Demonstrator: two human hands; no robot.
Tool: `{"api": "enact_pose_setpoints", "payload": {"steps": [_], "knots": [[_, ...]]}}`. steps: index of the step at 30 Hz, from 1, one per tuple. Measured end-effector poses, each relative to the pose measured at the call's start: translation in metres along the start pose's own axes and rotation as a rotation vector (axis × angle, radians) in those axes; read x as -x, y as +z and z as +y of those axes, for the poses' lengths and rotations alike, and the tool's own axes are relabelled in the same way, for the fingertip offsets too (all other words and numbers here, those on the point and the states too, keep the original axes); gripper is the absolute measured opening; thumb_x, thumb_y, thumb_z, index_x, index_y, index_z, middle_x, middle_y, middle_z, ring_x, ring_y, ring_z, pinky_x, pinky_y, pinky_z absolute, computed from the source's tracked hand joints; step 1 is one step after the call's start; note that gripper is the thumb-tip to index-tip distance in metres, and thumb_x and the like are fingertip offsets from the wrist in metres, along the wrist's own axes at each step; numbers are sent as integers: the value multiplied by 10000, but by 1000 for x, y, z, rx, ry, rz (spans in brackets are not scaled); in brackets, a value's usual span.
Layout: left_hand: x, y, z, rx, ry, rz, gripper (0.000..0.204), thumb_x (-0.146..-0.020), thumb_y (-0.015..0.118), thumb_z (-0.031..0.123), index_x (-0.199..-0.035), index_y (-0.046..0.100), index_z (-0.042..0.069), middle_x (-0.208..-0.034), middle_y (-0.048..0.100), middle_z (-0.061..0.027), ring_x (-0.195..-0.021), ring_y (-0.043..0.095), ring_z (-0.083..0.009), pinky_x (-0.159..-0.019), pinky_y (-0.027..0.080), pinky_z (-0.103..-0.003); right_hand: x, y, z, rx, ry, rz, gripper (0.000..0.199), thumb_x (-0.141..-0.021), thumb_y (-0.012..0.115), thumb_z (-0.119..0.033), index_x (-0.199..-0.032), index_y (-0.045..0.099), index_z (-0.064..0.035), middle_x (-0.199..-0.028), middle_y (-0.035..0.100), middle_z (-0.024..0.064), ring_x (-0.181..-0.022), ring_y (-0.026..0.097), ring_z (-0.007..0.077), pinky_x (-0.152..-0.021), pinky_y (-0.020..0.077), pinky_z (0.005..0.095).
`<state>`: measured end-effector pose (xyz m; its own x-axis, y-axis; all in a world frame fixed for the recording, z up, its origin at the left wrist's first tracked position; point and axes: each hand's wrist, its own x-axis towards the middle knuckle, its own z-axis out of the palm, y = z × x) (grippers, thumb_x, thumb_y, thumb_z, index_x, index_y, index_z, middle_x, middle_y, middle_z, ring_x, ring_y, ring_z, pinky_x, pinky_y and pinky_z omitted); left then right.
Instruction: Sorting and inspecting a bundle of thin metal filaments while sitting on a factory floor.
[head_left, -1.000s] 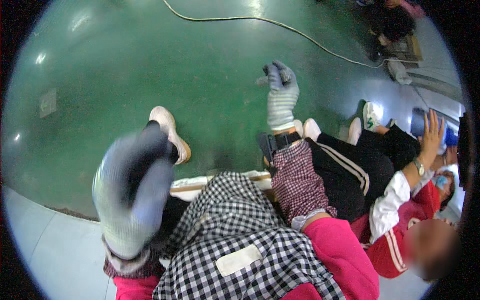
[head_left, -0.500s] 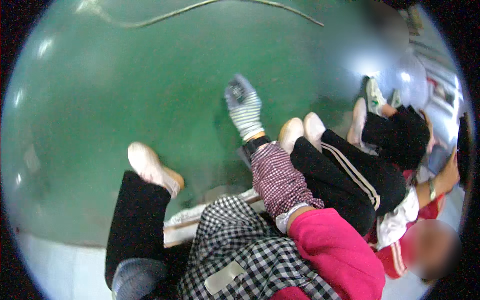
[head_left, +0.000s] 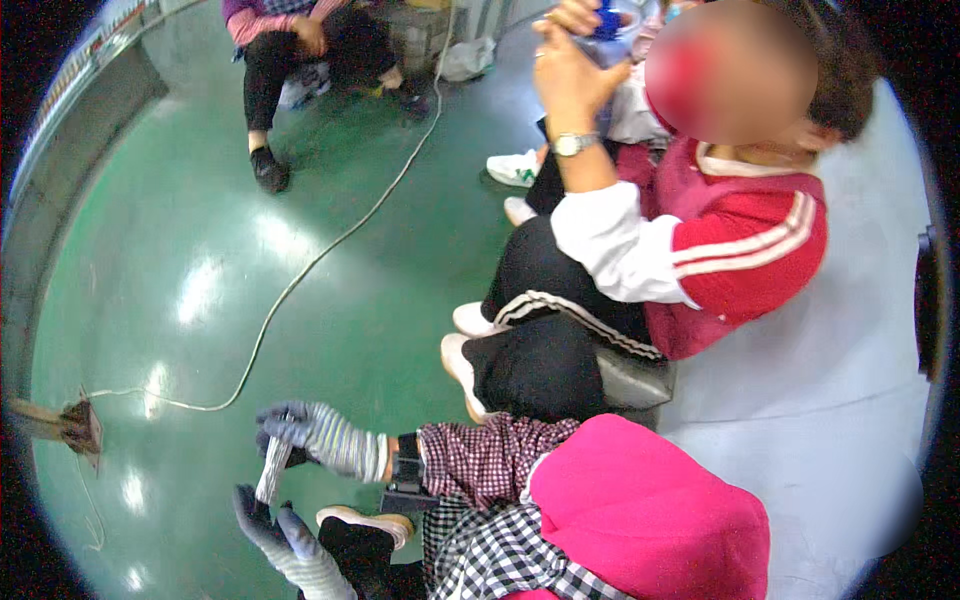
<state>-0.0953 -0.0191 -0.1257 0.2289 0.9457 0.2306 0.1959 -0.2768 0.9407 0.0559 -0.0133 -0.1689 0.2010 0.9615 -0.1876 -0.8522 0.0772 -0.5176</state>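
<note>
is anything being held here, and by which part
The right hand holds a narrow pale grey strip by its upper end; whether the left hand grips the lower end cannot be told.

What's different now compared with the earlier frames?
The view has swung right, bringing the seated co-worker in red more fully into the picture. The left hand, at the lower edge half a second ago, has come forward near the right hand. A pale strip, not visible earlier, now shows between them, its upper end in the right hand's grip. Both hands remain gloved.
</note>
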Motion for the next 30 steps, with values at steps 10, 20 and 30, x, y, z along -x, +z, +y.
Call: {"api": "enact_pose_setpoints", "payload": {"steps": [10, 20, 30], "knots": [[11, -9, -4, 263, -35, -44, 372, -924, 623, 141, -1275, 552, 43, -911, 614, -16, -683, 541, -81, -531, 416, -203, 67, 6, -9, 143, -89, 30, 398, -909, 685, -195, -1236, 562, -5, -1093, 675, 115, -991, 659, 195, -862, 555, 341], [27, 8, 10, 262, -92, -186, 696, -833, 632, -99, -1451, 376, 92, -859, 517, 20, -715, 464, -63, -669, 461, -211, 119, 40, -29, 1717, -512, -190, 698, -785, 648, -118, -1403, 346, 7, -1116, 612, 258, -867, 646, 433, -706, 528, 493], [20, -23, 43, 260, -236, -327, 637, -861, 667, 40, -1437, 396, 38, -1109, 614, -87, -982, 591, -164, -905, 481, -311, 80, -5, -15, 1511, -432, -130, 424, -823, 631, -164, -1236, 578, -92, -949, 677, 173, -842, 662, 378, -692, 530, 436]]}}
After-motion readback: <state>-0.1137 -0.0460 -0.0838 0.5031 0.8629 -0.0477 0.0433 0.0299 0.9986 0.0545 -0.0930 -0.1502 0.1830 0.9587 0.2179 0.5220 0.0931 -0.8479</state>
